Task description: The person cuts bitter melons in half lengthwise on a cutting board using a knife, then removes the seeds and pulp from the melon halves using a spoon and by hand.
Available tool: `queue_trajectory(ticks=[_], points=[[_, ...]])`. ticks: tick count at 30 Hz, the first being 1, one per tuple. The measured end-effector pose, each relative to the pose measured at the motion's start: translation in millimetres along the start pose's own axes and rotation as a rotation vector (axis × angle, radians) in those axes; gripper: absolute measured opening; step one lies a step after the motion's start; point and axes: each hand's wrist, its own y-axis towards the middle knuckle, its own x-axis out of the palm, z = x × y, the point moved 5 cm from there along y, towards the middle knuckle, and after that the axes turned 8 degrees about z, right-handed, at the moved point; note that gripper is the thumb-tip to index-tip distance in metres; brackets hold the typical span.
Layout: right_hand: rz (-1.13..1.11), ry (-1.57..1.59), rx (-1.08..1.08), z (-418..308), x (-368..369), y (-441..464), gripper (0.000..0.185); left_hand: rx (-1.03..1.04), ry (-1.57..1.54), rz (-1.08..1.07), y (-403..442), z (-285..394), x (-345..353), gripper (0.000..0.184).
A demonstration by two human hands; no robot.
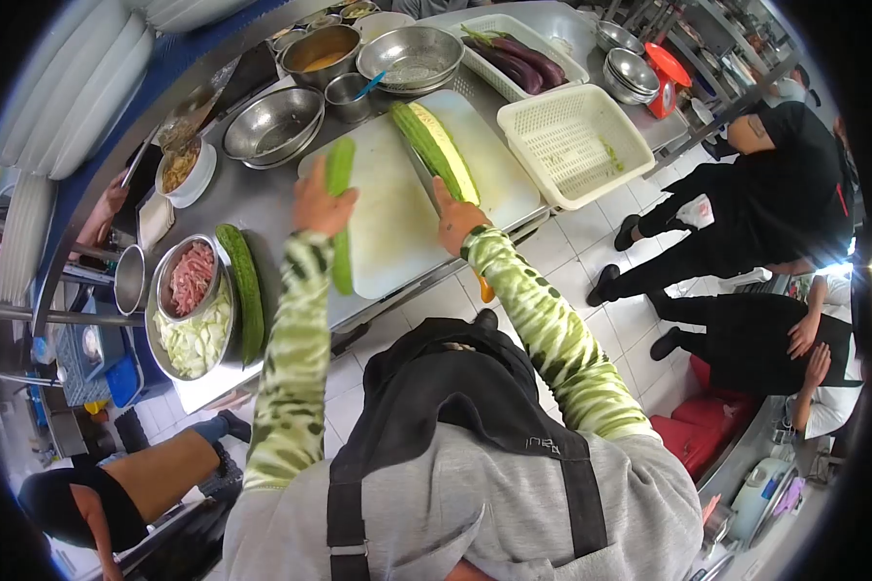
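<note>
A long green gourd piece (340,167) lies along the left edge of the white cutting board (383,228). My left hand (322,203) rests across its middle, thumb apart from the fingers, and hides part of it. Near the middle of the board is another long gourd (438,150), its pale flesh showing along one side. A knife (420,172) lies beside that gourd, mostly seen as a thin dark blade. My right hand (457,223) is closed around it, index finger stretched forward; an orange end shows below the wrist.
Left are a whole green gourd (245,290) and a bowl of cut vegetables (196,339) holding a meat bowl (190,278). Metal bowls (273,126) stand behind. A cream basket (576,145) and eggplants (518,63) are at right. People stand right and lower left.
</note>
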Motion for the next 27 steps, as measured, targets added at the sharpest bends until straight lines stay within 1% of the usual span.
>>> queue_trajectory(ticks=[1, 3, 5, 6, 7, 9, 10, 11, 12, 13, 14, 15, 18, 21, 27], points=[[-0.006, -0.004, -0.002, 4.4, -0.6, -0.6, 0.079, -0.082, 0.114, -0.101, 5.7, 18.3, 15.5, 0.082], [-0.022, 0.016, -0.016, 12.5, 0.6, -1.8, 0.080, -0.038, 0.133, -0.116, 10.1, 21.7, 73.1, 0.081], [-0.026, 0.074, -0.027, 23.2, -1.1, -0.8, 0.082, 0.037, 0.106, -0.151, 9.6, 22.8, 97.4, 0.078], [-0.024, 0.107, -0.027, 29.0, -2.2, 0.4, 0.082, 0.084, 0.065, -0.177, 2.6, 25.9, 101.0, 0.076], [-0.081, 0.160, 0.013, 27.4, -10.8, -3.1, 0.081, 0.130, 0.025, -0.212, -7.0, 29.9, 103.7, 0.074], [-0.205, 0.267, 0.094, 22.8, -23.2, -9.5, 0.079, 0.068, -0.021, -0.161, -17.7, 27.0, 95.1, 0.071], [-0.185, 0.299, 0.083, 24.4, -24.0, -7.2, 0.077, 0.041, -0.051, -0.124, -16.0, 30.6, 88.4, 0.069], [-0.163, 0.324, 0.070, 25.6, -25.1, -4.9, 0.074, -0.066, -0.047, -0.155, -18.3, 30.4, 85.4, 0.067], [-0.147, 0.347, 0.054, 26.8, -25.5, -4.6, 0.072, 0.003, -0.043, -0.107, -16.6, 24.6, 90.4, 0.067], [-0.181, 0.494, 0.048, 22.9, -36.5, -8.5, 0.072, 0.068, -0.040, -0.055, -16.6, 13.2, 97.5, 0.068], [-0.194, 0.513, 0.048, 20.5, -42.7, -9.3, 0.071, 0.130, -0.038, 0.001, -16.8, 2.1, 104.8, 0.068], [-0.209, 0.530, 0.047, 17.4, -47.4, -8.7, 0.071, 0.062, -0.121, -0.073, -17.3, 5.2, 102.7, 0.067], [-0.271, 0.541, 0.052, 10.0, -63.7, -6.2, 0.070, 0.026, -0.079, -0.088, -18.0, 1.1, 104.9, 0.067], [-0.318, 0.527, 0.041, 10.7, -63.4, 0.4, 0.070, 0.055, -0.155, -0.072, -18.8, -3.5, 107.1, 0.065], [-0.407, 0.456, 0.037, 4.1, -76.6, 7.7, 0.071, 0.026, -0.160, -0.095, -18.9, -3.7, 107.0, 0.064]])
